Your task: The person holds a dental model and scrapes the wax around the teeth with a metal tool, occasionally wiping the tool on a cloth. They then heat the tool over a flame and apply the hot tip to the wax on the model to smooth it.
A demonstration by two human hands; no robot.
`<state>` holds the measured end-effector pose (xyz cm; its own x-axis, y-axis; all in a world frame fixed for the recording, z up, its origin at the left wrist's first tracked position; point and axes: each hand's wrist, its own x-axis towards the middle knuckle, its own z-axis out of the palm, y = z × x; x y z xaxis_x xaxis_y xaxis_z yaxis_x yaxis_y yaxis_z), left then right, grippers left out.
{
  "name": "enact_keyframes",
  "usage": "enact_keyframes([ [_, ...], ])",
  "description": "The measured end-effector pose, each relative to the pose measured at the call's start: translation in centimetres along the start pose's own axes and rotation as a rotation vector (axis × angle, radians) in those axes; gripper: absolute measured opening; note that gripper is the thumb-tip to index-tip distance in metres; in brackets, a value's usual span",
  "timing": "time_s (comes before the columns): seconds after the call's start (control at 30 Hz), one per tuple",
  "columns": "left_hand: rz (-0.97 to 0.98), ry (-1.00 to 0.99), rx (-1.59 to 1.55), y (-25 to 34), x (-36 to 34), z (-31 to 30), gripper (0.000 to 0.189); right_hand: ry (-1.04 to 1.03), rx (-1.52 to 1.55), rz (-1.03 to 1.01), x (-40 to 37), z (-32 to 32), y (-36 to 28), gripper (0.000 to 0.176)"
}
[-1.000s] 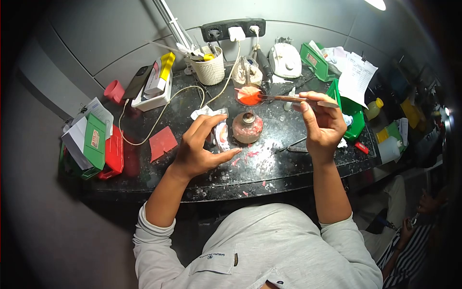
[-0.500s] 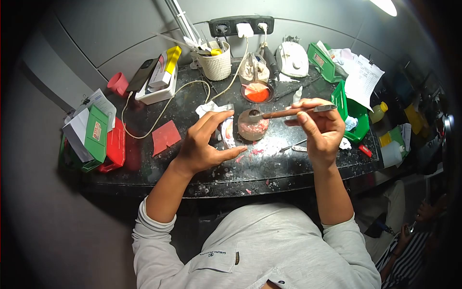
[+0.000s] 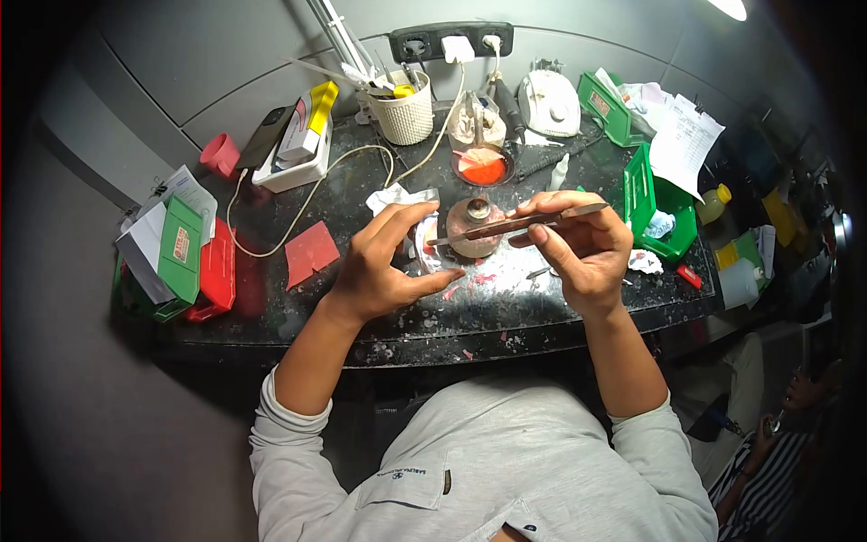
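A white dental cast (image 3: pixel 427 258) with pinkish red material on it is gripped in my left hand (image 3: pixel 372 264), fingers curved around its far and near ends. My right hand (image 3: pixel 587 255) pinches the brown handle of a wax knife (image 3: pixel 510 223). The knife points left, and its metal tip overlaps the cast's right edge in this view. Beneath the blade, between my hands, stands a round spirit burner (image 3: pixel 471 245) with a metal wick top, its body smeared with pink wax. Crumpled white paper (image 3: pixel 390 199) lies just beyond my left hand.
A dish of red wax (image 3: pixel 484 170) stands behind the burner. A pink wax sheet (image 3: pixel 312 255) and a white cable (image 3: pixel 330 176) lie to the left. At right are a green box (image 3: pixel 666 237) and a small dropper bottle (image 3: pixel 559 172). Another person's hand (image 3: pixel 799 395) shows far right.
My right hand has moved slightly left and down, carrying the wax knife's tip from the burner top to the cast's edge. My left hand stays nearly still with the cast.
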<state>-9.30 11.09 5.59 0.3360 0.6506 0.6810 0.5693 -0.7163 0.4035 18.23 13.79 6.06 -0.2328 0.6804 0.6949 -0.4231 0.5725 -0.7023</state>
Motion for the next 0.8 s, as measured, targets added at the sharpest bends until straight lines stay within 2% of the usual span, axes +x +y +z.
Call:
enact_keyframes([
  [0.07,0.011,0.005,0.002,-0.04,0.02,0.03,0.081,-0.001,0.075,-0.010,-0.01,0.19,0.01,0.028],
  [0.43,0.039,0.013,0.004,-0.13,0.13,0.08,0.080,0.001,0.027,0.013,-0.03,0.25,-0.07,0.026],
  [0.63,-0.008,-0.008,-0.005,0.06,0.09,0.01,0.080,0.005,0.021,-0.003,-0.06,0.30,0.04,0.025],
  [0.8,0.069,0.032,0.013,-0.31,0.18,0.18,0.080,0.024,0.003,0.028,0.13,0.45,-0.40,0.025],
])
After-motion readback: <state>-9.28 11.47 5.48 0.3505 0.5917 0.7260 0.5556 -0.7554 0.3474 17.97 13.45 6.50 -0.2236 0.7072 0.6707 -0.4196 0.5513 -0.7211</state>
